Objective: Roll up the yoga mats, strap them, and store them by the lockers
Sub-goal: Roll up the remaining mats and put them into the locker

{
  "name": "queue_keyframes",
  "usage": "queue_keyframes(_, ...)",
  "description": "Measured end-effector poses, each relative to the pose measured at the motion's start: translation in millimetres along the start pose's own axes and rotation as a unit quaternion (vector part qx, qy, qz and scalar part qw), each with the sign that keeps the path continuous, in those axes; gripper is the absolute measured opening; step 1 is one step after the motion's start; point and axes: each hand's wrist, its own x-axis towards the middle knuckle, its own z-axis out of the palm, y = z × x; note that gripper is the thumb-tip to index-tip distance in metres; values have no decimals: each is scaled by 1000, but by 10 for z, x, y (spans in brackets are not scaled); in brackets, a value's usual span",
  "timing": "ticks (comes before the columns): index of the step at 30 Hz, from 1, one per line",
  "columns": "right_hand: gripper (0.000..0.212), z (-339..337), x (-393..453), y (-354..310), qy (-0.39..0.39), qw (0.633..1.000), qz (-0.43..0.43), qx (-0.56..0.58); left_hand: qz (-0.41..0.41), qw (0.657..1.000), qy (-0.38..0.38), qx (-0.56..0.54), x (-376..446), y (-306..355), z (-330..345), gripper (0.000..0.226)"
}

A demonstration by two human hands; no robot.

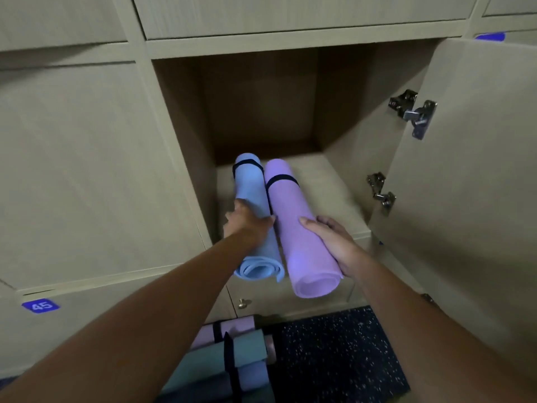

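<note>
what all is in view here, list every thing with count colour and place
blue mat: 1, light blue, rolled, black strap near far end, left in the open locker, near end sticking out
purple mat: 1, lilac, rolled, black strap near far end, right of the blue mat and touching it
open locker: 1, beige wood, centre, dark inside
locker door: 1, beige, swung open at right
hinges: 2, silver metal, on the door's inner edge
closed lockers: several, beige, left and above
number tag: 1, blue, reads 45, lower left
knob: 1, metal, locker below
strapped mats: a bundle, teal and purple, on the floor
floor: dark, speckled
left hand: grips the blue mat
right hand: holds the purple mat
</note>
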Motion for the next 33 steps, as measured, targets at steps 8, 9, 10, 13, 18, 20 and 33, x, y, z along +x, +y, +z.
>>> queue_keyframes(8,53,82,461,131,15,999,3,-28,68,995,-68,-6,259,-139,68,102)
queue_keyframes(9,53,82,513,130,25,999,-2,-37,86,993,-72,18,222,-188,79,105)
queue_keyframes(10,52,83,569,124,36,998,-11,-41,106,991,-75,39,199,-241,93,104)
queue_keyframes(13,44,110,721,78,63,997,-26,-41,148,985,-59,60,140,-339,100,86)
queue_keyframes(18,42,192,770,21,105,982,-33,-155,260,952,-64,150,8,-359,187,80)
queue_keyframes(20,45,207,718,-3,134,969,-30,-203,256,948,-82,173,-87,-364,199,85)
queue_keyframes(33,44,-40,339,-49,-36,986,-15,-159,299,857,-84,410,-81,-29,254,90)
